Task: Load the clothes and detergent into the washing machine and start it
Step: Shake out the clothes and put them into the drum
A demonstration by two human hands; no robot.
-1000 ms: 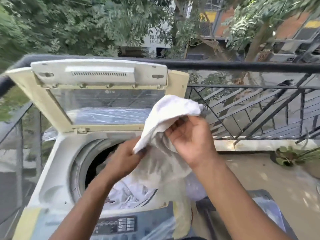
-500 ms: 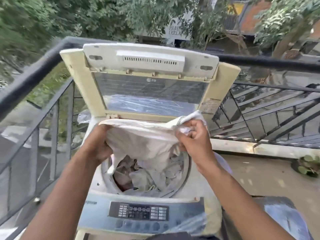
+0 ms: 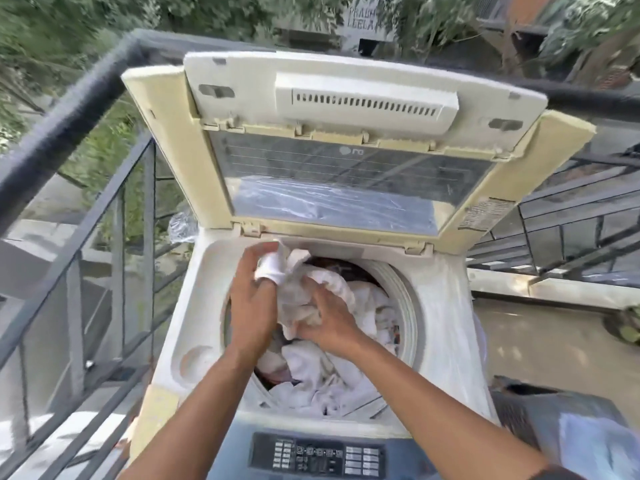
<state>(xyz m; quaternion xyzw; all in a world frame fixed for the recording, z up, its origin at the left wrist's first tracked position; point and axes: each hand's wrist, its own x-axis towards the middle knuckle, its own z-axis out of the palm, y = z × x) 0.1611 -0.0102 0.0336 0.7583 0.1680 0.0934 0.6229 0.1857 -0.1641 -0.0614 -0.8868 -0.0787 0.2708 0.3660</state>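
Left hand (image 3: pixel 251 299) fingers (image 3: pixel 258 252) curled narrow around a bunched end of the white garment (image 3: pixel 301 292), pinching it at the back rim of the drum opening. Right hand (image 3: pixel 329 327) fingers closed on the lower part of the same garment, pressing it down toward the pile of clothes (image 3: pixel 329 379) already in the drum. Both hands holding cloth, neither free.

Garment sits above the drum mouth, partly over the left-back edge of the drum rim (image 3: pixel 403 306); rest of the load lies inside, heaped high, close to rim level.

Washing machine (image 3: pixel 446 341) lid (image 3: pixel 346 140) stands propped open behind the hands. Control panel (image 3: pixel 318 457) at front edge, untouched. No detergent visible anywhere in view.

Risks, judged from this:
- Cloth end in left hand could stay draped over the rim, causing it to catch when the lid shuts or the drum spins.
- Load looks full; pushing more on top may leave it packed, poor wash or unbalanced spin.
- Lid could drop on the hands if knocked, since both arms reach under it.
- Machine stands right against the balcony railing (image 3: pixel 69 133); a loosely released item on the left side could slip out past the bars.
- Detergent step not yet done; starting without it is an easy miss.
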